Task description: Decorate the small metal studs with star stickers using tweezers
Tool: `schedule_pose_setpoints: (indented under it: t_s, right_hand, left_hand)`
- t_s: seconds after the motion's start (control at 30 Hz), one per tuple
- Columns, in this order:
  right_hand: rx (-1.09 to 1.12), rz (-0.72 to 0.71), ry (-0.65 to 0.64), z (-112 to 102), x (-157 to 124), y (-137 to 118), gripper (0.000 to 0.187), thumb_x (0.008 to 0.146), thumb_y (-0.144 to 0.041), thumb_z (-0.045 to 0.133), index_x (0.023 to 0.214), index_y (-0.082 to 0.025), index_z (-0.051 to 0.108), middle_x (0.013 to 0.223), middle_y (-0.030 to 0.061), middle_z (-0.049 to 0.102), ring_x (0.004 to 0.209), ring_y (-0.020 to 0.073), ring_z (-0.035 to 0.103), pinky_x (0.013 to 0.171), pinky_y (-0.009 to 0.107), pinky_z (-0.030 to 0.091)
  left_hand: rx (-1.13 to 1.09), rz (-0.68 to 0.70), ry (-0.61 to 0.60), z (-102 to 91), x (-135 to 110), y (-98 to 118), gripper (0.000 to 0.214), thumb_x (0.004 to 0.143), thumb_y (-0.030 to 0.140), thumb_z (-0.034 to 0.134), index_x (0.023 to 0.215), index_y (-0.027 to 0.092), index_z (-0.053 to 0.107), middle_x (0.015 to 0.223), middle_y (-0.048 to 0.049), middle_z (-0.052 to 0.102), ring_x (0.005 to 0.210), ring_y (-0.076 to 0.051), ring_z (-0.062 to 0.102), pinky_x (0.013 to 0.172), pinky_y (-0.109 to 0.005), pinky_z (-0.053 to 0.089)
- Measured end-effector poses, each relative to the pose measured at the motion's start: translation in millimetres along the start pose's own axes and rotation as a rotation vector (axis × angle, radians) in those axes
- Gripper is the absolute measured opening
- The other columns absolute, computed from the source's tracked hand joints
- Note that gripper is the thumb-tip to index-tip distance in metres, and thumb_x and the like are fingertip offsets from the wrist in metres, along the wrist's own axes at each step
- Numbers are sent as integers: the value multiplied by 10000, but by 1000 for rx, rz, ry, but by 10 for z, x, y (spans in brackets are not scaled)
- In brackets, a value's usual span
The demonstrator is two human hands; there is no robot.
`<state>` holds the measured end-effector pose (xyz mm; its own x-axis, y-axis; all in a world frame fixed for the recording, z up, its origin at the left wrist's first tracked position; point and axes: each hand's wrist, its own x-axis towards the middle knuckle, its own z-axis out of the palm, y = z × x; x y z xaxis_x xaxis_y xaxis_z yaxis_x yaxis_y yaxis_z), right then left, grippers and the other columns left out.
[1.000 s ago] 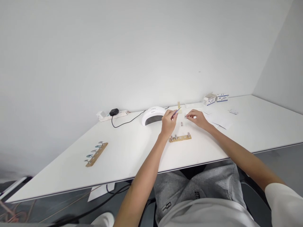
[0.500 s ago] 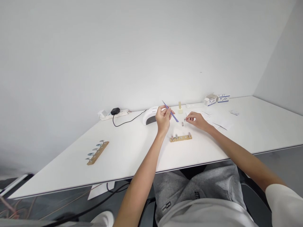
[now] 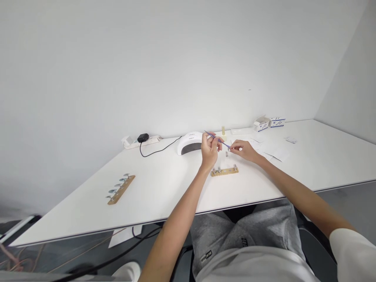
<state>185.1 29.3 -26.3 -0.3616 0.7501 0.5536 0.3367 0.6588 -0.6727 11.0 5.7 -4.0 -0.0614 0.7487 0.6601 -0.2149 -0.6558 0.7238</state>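
From the head camera, your left hand [image 3: 209, 150] is raised over the middle of the tabletop [image 3: 164, 188], fingers curled together and pinching a thin blue stick [image 3: 217, 140] near its middle; the stick slants down to your right, its tip reaching your right hand [image 3: 244, 150]. Your right hand has thumb and forefinger pressed together on a small metal piece [image 3: 229, 148] too tiny to make out, held just above the tabletop, the other fingers loosely bent. Just below both hands, toward the near edge, lies a short wooden strip [image 3: 225, 170] carrying small metal fittings. A second wooden strip [image 3: 121, 189] with fittings lies well apart toward the left edge. By the far edge sit a white domed lamp [image 3: 190, 143], a power strip [image 3: 141, 141] and two small boxes [image 3: 267, 123].
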Motion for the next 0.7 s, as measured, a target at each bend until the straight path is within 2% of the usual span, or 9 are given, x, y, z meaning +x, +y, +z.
schedule_pose_setpoints:
  t_s: [0.23,0.7]
  right_hand:
    - [3,-15,-14,7,1,14,172,776,-353,642,759,-196,712,751,35,616,637,126,548,630,282,452]
    - [34,-5,6,-24,10,41,212,770,-400,650,759,-195,701,772,39,616,660,134,567,649,289,465]
  left_hand:
    - [50,14,-31,-8,-3,-20,261,870,412,542,919,212,381,697,25,604,432,-45,473,450,-185,376]
    - [36,18,68,-38,21,-19,253,875,389,538,917,219,356,702,26,603,438,-49,480,454,-186,380]
